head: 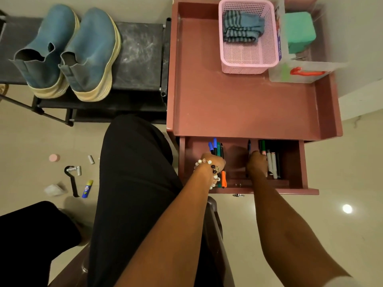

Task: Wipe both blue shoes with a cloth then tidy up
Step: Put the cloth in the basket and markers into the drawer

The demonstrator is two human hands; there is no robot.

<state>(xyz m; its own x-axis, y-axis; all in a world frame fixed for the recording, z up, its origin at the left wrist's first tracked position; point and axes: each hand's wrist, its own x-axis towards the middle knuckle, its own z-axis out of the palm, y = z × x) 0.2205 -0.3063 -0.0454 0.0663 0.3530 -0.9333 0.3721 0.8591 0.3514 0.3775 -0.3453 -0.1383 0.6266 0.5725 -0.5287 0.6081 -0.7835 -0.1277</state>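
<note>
Reaching into: the open drawer point(294, 162) of a reddish-pink desk point(238, 112), both hands down inside it

Left hand point(214, 163): has a bead bracelet point(209, 170) on the wrist, fingers curled around a bunch of pens point(216, 149) that stick up just past the knuckles; an orange marker point(223, 179) sits right by the wrist

Right hand point(256, 164): fingers curled down into the drawer near a dark pen point(249, 148), but whether it's actually gripping anything, can't tell, the fingers are hidden

Markers point(271, 162): a loose pile just to the right of the right hand, touching or nearly so

Cloth point(242, 25): striped blue-grey, folded up in a pink basket point(248, 65) on the desk top, well beyond both hands

Blue shoes point(68, 50): side by side on a black rack point(141, 56), far off beyond and left of the left hand, cream soles, toes pointing away

Clear box point(306, 73): right next to the basket, has a red handle and a green block point(298, 32) behind it

Floor point(31, 141): small bits scattered way left of the left arm, a glue stick point(87, 189), a black strap thing, a pink cap

Lap: black trousers point(132, 183) under the left arm
</note>
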